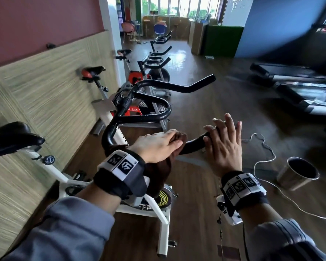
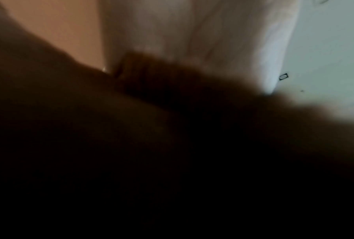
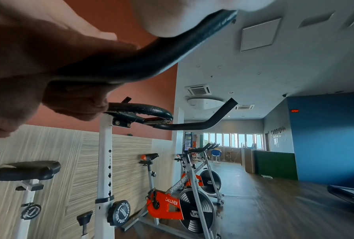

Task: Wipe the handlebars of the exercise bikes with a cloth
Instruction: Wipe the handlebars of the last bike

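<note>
The nearest white exercise bike has a black looped handlebar point(image 1: 193, 145). A brown cloth point(image 1: 159, 174) is draped over its near bar and hangs down below it. My left hand point(image 1: 156, 146) lies on top of the cloth with its fingers curled over cloth and bar. My right hand point(image 1: 223, 142) rests its palm on the bar's right end, fingers straight and spread. In the right wrist view the cloth point(image 3: 29, 72) wraps the handlebar point(image 3: 151, 61) from below. The left wrist view is mostly dark and blurred.
More spin bikes point(image 1: 149, 108) stand in a row ahead along the left wall. A steel bucket point(image 1: 297, 172) and a white cable point(image 1: 267, 147) lie on the wooden floor to the right. A treadmill point(image 1: 299, 87) is at far right. The bike's saddle point(image 1: 13, 138) is at left.
</note>
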